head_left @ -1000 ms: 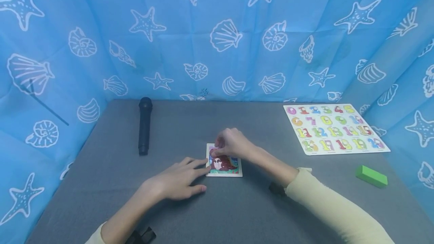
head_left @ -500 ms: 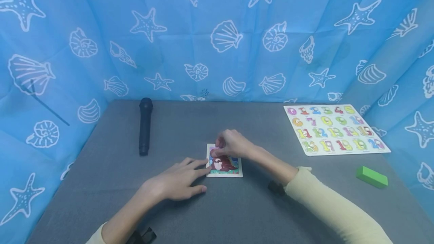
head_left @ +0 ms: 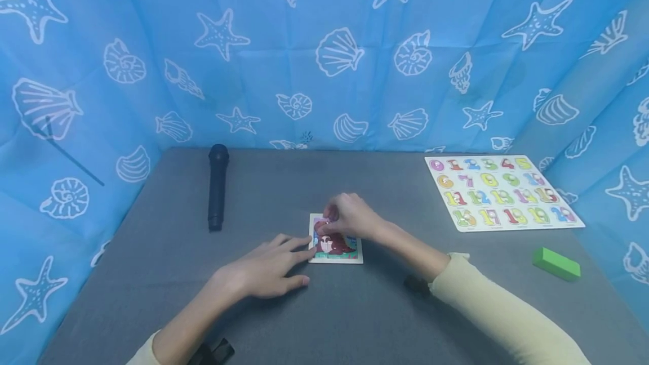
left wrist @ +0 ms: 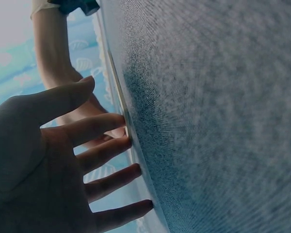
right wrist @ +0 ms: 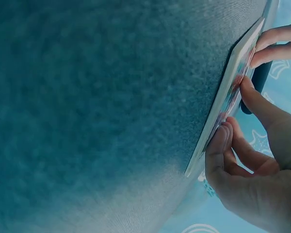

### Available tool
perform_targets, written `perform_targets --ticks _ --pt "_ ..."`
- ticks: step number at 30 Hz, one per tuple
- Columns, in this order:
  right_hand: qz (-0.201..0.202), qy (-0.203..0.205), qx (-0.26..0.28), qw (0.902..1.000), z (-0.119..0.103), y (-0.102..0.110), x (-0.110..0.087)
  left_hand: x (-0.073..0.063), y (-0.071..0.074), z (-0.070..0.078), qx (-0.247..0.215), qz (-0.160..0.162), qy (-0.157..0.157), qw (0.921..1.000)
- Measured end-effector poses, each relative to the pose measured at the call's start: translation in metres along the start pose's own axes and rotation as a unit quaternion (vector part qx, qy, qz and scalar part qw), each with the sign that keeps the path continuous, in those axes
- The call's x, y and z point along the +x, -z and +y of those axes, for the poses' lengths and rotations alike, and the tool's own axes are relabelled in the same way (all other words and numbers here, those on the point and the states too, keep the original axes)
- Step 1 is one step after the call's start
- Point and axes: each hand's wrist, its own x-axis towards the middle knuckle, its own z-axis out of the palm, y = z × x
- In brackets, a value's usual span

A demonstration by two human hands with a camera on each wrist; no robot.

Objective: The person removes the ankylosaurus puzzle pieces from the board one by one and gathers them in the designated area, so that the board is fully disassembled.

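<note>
- While a microphone (head_left: pixel 217 187), number board (head_left: pixel 499 192) and green block (head_left: pixel 556 264) lie apart, the picture board (head_left: pixel 336 246) sits between both hands.
- Left hand (head_left: pixel 266 270): spread, touching its left edge.
- Right hand (head_left: pixel 352 216): curled over it, any pinch unclear.

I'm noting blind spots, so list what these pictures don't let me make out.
Head: part of the square picture board, covered by the right grip.
Left wrist: the board's printed face, seen edge-on.
Right wrist: whether that grip pinches anything, hidden by its fingers.
Head: small print on the number board, too tiny.
</note>
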Motion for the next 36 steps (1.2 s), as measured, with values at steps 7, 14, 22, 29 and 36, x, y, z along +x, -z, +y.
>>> perform_targets --ticks 7,14,22,29,36 --pt "0.009 0.000 0.000 1.0000 -0.0013 0.0012 0.0003 -0.0007 0.0008 0.0015 -0.003 -0.003 0.003 1.0000" --pt "-0.023 -0.010 0.016 0.9996 0.0005 0.0030 0.0034 -0.0007 0.0015 0.0026 0.002 -0.001 0.003 1.0000" --pt "-0.047 -0.005 0.030 0.9985 0.0008 0.0040 0.0026 -0.0008 0.0009 0.0017 -0.004 -0.003 0.004 1.0000" --pt "-0.010 0.014 0.009 0.9998 0.0023 -0.0007 -0.0010 -0.0011 0.0011 0.0014 -0.002 -0.002 0.003 1.0000" --pt "0.021 -0.017 0.000 0.9996 0.0003 0.0011 -0.0007 0.0003 -0.0002 0.0010 0.000 -0.001 0.003 1.0000"
